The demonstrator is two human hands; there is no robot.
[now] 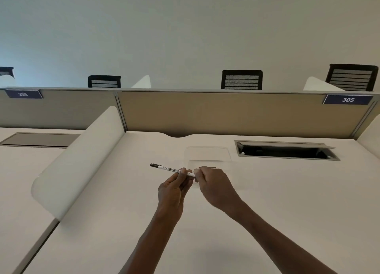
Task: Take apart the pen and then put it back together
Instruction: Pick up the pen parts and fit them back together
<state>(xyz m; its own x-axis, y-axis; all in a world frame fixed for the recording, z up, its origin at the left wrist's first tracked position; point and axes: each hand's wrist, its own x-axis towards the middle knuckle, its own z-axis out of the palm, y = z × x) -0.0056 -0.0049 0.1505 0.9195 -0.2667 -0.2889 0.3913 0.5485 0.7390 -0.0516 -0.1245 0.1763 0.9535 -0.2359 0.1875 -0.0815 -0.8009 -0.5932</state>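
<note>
My left hand (173,188) reaches forward, forearm rising from the lower edge, with thumb and fingers curled around the slim white marker pen with a dark cap on its left end (171,169). I hold the pen roughly level above the pale surface (267,212), its capped end pointing left. My right hand (213,185) comes in from the right, fingers bent, pinching the pen's right end. A thin dark piece shows just behind my right fingers; I cannot tell what it is. Farther back, an open grey cable hatch (286,150) sits in the surface before the tan partition panel (226,113).
</note>
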